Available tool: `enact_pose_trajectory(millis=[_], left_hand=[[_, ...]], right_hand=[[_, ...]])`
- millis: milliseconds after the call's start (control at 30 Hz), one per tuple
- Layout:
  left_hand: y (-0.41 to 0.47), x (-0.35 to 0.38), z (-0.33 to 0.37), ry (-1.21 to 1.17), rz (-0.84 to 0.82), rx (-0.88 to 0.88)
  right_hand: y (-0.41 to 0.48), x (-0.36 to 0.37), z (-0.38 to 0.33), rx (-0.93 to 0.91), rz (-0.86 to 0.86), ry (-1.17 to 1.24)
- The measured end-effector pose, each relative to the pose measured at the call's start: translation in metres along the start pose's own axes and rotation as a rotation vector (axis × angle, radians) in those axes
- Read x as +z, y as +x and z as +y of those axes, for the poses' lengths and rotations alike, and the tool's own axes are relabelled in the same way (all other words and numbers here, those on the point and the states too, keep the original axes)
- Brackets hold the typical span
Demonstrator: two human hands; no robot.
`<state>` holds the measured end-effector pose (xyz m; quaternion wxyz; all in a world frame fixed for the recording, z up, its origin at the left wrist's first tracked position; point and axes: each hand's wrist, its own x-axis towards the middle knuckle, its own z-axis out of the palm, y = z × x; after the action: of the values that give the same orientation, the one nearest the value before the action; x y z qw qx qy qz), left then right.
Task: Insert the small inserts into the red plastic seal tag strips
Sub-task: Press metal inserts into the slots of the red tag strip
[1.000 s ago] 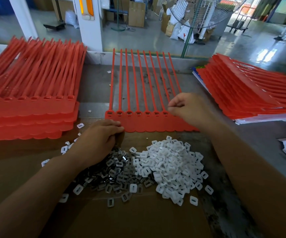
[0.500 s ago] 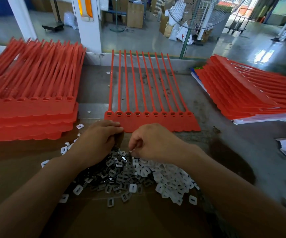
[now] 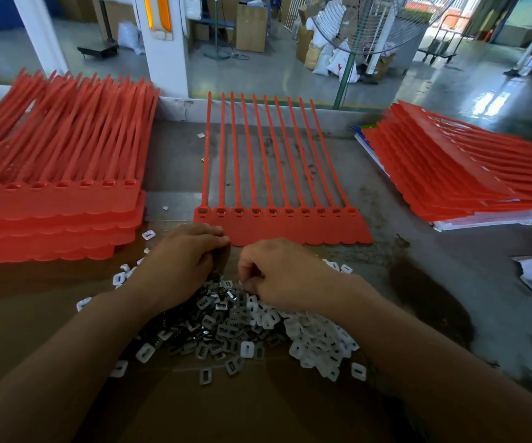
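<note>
Head: inserts (image 3: pixel 223 330) beneath right hand (image 3: pixel 285 276).

The left hand (image 3: pixel 181 266) and right hand (image 3: pixel 287 276) sit close together over the pile of inserts (image 3: pixel 226 327), which crowds the table (image 3: pixel 386 225) under and behind them. Just ahead lies a sheet of red strips (image 3: pixel 283 225). A tall stack (image 3: pixel 50 212) walls the left hand's side; another stack (image 3: pixel 450 187) lies well right of the right hand. Lanes of bare table run between the sheet and each stack
</note>
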<state>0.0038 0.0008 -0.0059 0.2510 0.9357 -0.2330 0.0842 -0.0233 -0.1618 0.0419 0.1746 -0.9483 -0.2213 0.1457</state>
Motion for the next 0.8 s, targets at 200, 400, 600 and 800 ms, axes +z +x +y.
enact_pose_trajectory(millis=[200, 400, 600, 800], left_hand=[[0.0, 0.0, 0.0, 0.005, 0.005, 0.002], [0.001, 0.001, 0.0, 0.018, 0.002, 0.007], [0.001, 0.002, -0.001, 0.014, 0.002, -0.006], [0.001, 0.002, -0.003, 0.0, 0.006, -0.005]], right_hand=[[-0.007, -0.008, 0.002, 0.037, 0.02, 0.195], [-0.011, -0.01, 0.008, 0.006, 0.068, 0.273], [-0.01, -0.009, 0.018, 0.006, 0.296, 0.314], [-0.009, -0.017, 0.041, 0.042, 0.424, 0.389]])
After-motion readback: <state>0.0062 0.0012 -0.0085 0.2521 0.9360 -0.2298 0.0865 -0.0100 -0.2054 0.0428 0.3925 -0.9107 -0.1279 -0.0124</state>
